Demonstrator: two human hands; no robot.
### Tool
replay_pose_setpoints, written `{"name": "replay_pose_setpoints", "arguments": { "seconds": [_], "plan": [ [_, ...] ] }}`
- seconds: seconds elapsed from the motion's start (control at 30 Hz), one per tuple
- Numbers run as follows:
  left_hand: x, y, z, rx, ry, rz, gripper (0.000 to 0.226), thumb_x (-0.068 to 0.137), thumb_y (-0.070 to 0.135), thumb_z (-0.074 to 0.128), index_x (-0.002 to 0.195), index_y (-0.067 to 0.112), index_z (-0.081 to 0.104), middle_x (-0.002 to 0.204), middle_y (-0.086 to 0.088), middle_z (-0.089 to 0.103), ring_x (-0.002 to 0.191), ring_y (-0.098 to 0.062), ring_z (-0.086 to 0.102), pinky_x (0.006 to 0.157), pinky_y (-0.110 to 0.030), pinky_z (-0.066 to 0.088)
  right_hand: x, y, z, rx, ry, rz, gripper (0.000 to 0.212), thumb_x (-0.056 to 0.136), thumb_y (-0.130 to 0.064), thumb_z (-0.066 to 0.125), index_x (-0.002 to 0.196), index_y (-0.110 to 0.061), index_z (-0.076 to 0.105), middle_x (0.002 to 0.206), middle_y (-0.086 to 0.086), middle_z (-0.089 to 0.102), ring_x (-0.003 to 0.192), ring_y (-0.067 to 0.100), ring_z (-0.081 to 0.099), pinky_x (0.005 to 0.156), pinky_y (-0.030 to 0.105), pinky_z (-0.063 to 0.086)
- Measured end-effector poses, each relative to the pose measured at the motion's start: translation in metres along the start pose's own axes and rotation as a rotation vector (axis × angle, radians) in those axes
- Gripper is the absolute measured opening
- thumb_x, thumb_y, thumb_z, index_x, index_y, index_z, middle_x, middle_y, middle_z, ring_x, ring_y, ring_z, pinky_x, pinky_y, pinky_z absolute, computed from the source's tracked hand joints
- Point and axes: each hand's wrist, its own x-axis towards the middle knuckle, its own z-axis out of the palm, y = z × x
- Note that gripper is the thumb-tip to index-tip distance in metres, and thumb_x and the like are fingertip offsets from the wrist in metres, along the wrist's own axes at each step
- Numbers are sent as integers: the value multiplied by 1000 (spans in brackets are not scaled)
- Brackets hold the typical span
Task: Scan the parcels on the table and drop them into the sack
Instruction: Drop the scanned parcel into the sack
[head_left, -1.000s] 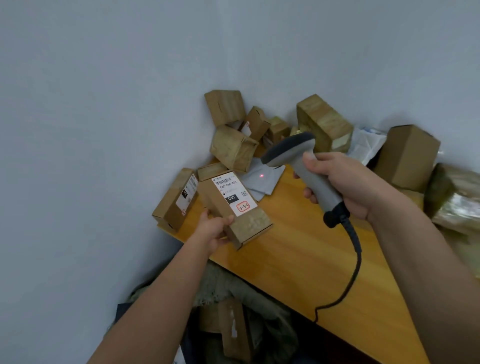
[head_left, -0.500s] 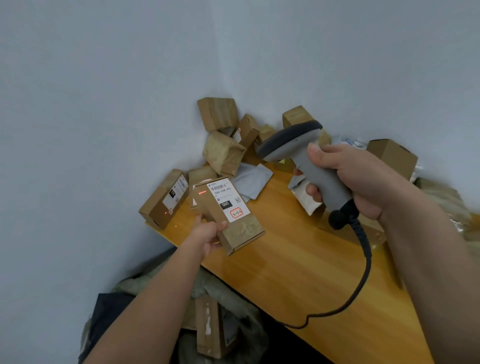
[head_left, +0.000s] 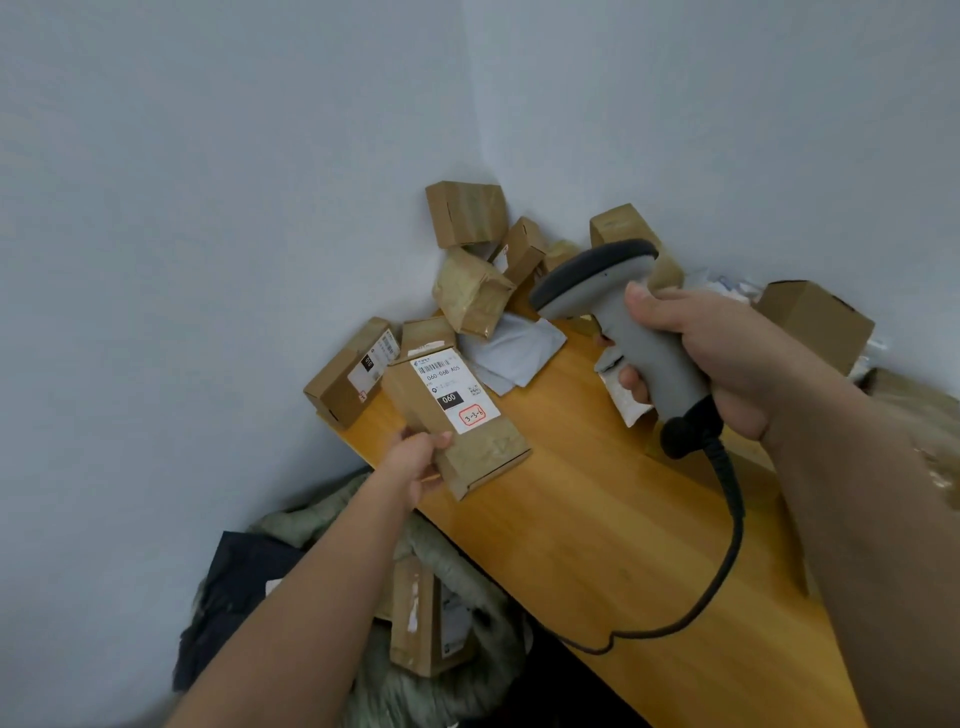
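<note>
two hands are at work, each gripping something. the left hand (head_left: 418, 460) pinches the near end of a long cardboard parcel (head_left: 457, 423), thumb on top and fingers underneath, holding it label-up over the left edge of the wooden table (head_left: 623, 545). its white shipping label (head_left: 453, 388) carries a barcode, the printed number 060 and a red-outlined handwritten mark. the right hand (head_left: 727, 358) is wrapped around the grey handle of a handheld barcode scanner (head_left: 623, 322), forefinger at the trigger side, with the dark scanner head pointing left toward the parcel. a black coiled cable (head_left: 727, 545) runs from the handle's base down across the tabletop and loops off its near edge.

just behind the held parcel sits another labelled box (head_left: 348, 382) at the table's corner against the wall (head_left: 208, 208), and a small box (head_left: 428, 335) beside it. a grey mailer bag (head_left: 514, 353) lies flat on the table next to them. further back, several brown boxes are piled in the wall corner, the topmost one (head_left: 466, 213) leaning against the wall, a tape-wrapped one (head_left: 470, 293) below it. on the right sits a bigger box (head_left: 815, 322) near the right forearm. below the table's left edge lies the greenish sack (head_left: 457, 571), open, with a labelled box (head_left: 426, 618) already inside.
</note>
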Motion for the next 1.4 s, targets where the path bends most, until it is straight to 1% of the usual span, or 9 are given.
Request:
{"name": "replay_pose_setpoints", "arguments": {
  "seconds": [0.17, 0.33, 0.43, 0.53, 0.77, 0.87, 1.07, 1.27, 1.4],
  "plan": [
    [10, -16, -55, -94, 394, 12, 46, 80, 18, 74, 120, 6, 53, 110, -13, 64, 83, -27, 62, 57, -35, 52, 20, 25, 15, -122, -91, 157, 43, 101, -39, 48, 114, 1, 58, 77, 15, 58, 51, 15, 58, 49, 28, 48],
    [9, -48, -126, 37, 688, -127, 66, 78, 35, 75, 128, 0, 49, 118, -16, 55, 104, -35, 55, 85, -44, 51, 37, 51, 50, -180, -159, 249, 40, 101, -36, 50, 109, 2, 59, 90, 15, 59, 54, 16, 60, 52, 31, 48],
    [15, -67, -157, 205, 543, -261, 48, 89, 26, 60, 128, -1, 49, 95, -15, 51, 84, -31, 50, 75, -39, 43, 47, 59, 76, -195, -200, 270, 39, 101, -36, 50, 111, 2, 59, 88, 15, 60, 50, 14, 60, 50, 29, 48],
    [20, -88, -172, 343, 376, -422, 34, 91, 18, 57, 118, 1, 48, 115, -20, 52, 104, -34, 52, 85, -41, 43, 56, 65, 100, -202, -232, 281, 36, 101, -35, 51, 113, -2, 57, 103, 15, 61, 53, 15, 60, 51, 29, 48],
    [60, -128, -183, 373, 272, -397, 36, 83, 12, 65, 108, -14, 60, 96, -27, 61, 89, -37, 62, 83, -51, 55, 71, 90, 136, -252, -217, 367, 39, 101, -34, 49, 115, 1, 57, 96, 14, 60, 54, 14, 60, 52, 28, 48],
    [87, -132, -193, 234, 329, -340, 59, 75, 23, 69, 124, -8, 55, 109, -24, 62, 95, -39, 62, 86, -50, 55, 79, 99, 145, -264, -170, 402, 39, 101, -33, 50, 116, 3, 57, 93, 13, 60, 54, 14, 61, 52, 28, 48],
    [104, -118, -199, 317, 328, -54, 62, 96, 28, 59, 149, 6, 34, 148, -15, 42, 132, -34, 44, 109, -44, 39, 93, 110, 161, -253, -73, 421, 39, 101, -33, 51, 113, 3, 59, 98, 23, 62, 61, 21, 60, 58, 32, 49],
    [114, -78, -184, 415, 391, 85, 34, 97, 7, 50, 131, 3, 56, 129, -16, 58, 101, -21, 55, 80, -29, 42, 103, 106, 157, -205, -11, 428, 39, 100, -35, 51, 110, 2, 60, 87, 22, 63, 64, 24, 58, 59, 34, 48],
    [123, -39, -151, 510, 360, 259, 32, 95, 5, 51, 127, 3, 57, 125, -13, 60, 107, -22, 55, 84, -27, 40, 114, 97, 144, -130, 60, 397, 34, 100, -34, 51, 111, -3, 59, 97, 17, 63, 61, 20, 60, 59, 33, 49]
  ]
}}
